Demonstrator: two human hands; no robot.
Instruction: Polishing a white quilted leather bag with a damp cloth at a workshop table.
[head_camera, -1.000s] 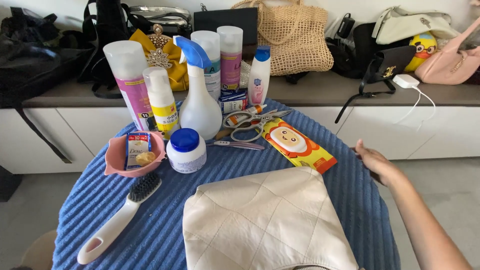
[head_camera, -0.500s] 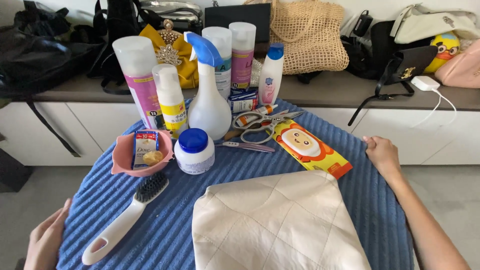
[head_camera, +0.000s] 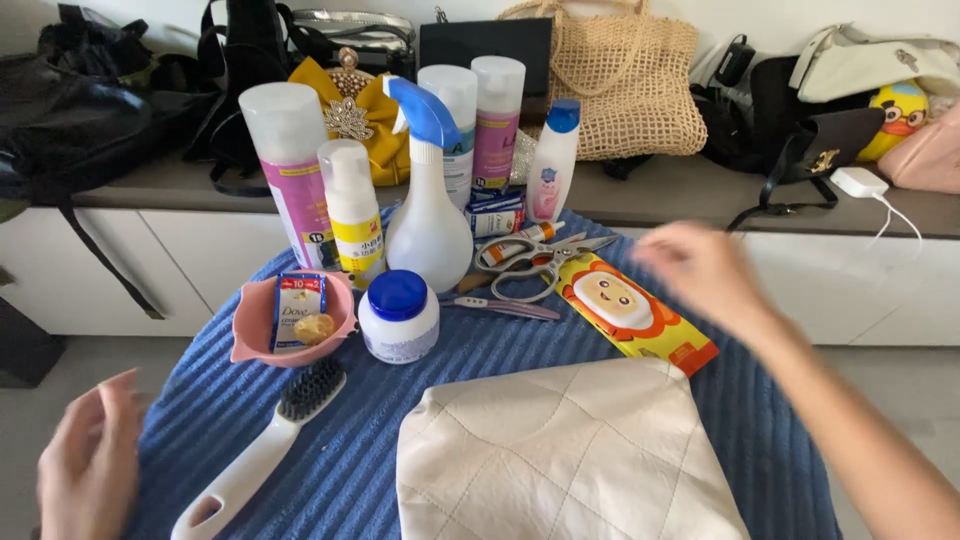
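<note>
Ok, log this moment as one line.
right hand: raised over yellow pack, empty | left hand: open beside brush | cream bag: untouched

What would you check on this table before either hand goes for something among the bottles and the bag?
1. Right hand free: ok, it holds nothing, raised above the yellow packet; blurred.
2. Left hand free: ok, open and off the table's left edge, nearest the white brush.
3. Cream quilted bag unobstructed: ok, nothing lies on it.
4. Spray bottle upright: ok, standing among the other tall bottles.
5. Scissors safe to reach past: cannot tell, the blades point towards the right hand, whether shut is unclear.
6. Pink bowl steady: ok, it sits flat with a small packet inside.
</note>
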